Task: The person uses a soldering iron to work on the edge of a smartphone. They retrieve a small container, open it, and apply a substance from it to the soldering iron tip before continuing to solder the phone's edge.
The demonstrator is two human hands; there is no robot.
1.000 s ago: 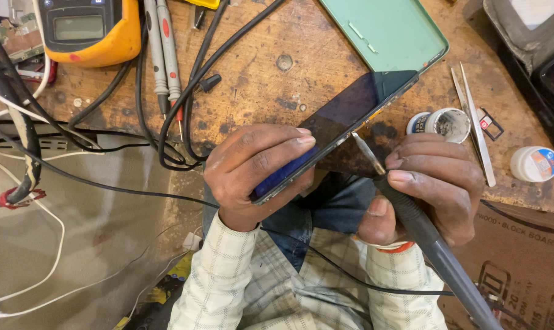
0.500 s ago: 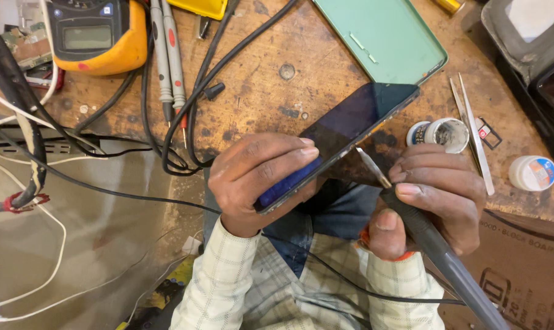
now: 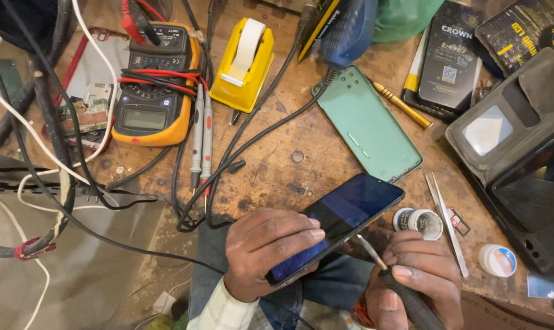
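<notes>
Dark phone (image 3: 341,223), screen up, tilted over the bench edge; soldering iron (image 3: 405,293) tip seemingly touching its lower edge.

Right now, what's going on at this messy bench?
A person is working on a dark smartphone, gripping it on edge in the left hand. The right hand holds a soldering iron, its metal tip against the phone's lower edge. On the wooden workbench beyond lie a green phone back cover, a small open tin, tweezers, a yellow multimeter with its probes, and a yellow tape dispenser.
</notes>
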